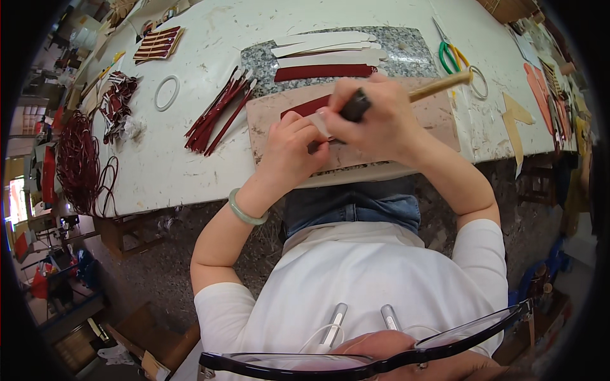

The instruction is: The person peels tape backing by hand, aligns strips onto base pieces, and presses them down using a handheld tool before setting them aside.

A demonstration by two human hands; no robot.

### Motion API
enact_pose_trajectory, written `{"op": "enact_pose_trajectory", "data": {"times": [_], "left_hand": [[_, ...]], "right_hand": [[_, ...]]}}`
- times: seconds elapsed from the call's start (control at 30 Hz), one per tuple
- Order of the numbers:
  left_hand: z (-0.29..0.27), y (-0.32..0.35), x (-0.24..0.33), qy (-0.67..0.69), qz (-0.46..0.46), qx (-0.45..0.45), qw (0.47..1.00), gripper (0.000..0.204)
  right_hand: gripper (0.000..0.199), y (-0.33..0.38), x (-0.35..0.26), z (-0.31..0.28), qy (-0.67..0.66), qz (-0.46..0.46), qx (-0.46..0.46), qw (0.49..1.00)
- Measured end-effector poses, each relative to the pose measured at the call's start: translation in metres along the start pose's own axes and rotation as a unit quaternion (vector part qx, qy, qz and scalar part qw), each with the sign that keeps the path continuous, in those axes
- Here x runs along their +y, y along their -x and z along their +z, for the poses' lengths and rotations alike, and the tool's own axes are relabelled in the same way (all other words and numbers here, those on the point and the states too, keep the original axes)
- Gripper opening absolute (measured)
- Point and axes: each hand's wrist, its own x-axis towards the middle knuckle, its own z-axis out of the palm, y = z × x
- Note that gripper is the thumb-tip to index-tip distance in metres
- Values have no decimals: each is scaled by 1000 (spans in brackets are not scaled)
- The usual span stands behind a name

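My right hand [384,120] is wrapped round a hammer, its pale wooden handle [440,87] pointing right and its dark head [355,105] at the thumb side. Close beside it, the curled fingers of my left hand [286,149] pinch a small whitish strip [319,124]. My right thumb and fingertips are at that strip too. Under both hands lies a dark red strip [305,108], leather-like, on a pinkish-tan board [270,114]; the hands hide part of it. Beyond, white strips [327,47] and another dark red strip [324,72] lie on a speckled stone slab [413,54].
Left of the board lies a bundle of thin dark red strips [219,114], with a pale ring [167,93] and a heap of dark red cord [79,162] farther left. Green-and-orange-handled scissors [450,54], a ring [478,84] and a yellowish angled piece [515,120] lie right.
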Motion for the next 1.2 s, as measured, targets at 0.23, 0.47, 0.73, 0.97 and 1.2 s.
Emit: {"op": "enact_pose_trajectory", "data": {"times": [0.23, 0.47, 0.73, 0.97, 1.2], "left_hand": [[-6, 10, -3, -19, 0, 16, 1000, 13], [-21, 17, -1, -55, 23, 6, 998, 17], [-29, 27, -6, -47, 13, 20, 999, 16], [-42, 39, -9, -39, -1, 2, 999, 15], [-49, 48, -17, 20, -17, 11, 1000, 12]], "right_hand": [[19, -2, 0, 3, 37, 9, -13, 999], [20, -8, -7, 7, 36, -16, -22, 999], [20, -12, -15, 19, 34, -55, -3, 998], [21, -17, -18, 34, 40, -49, -20, 998], [21, -19, -28, 47, 1, -78, -7, 997]]}}
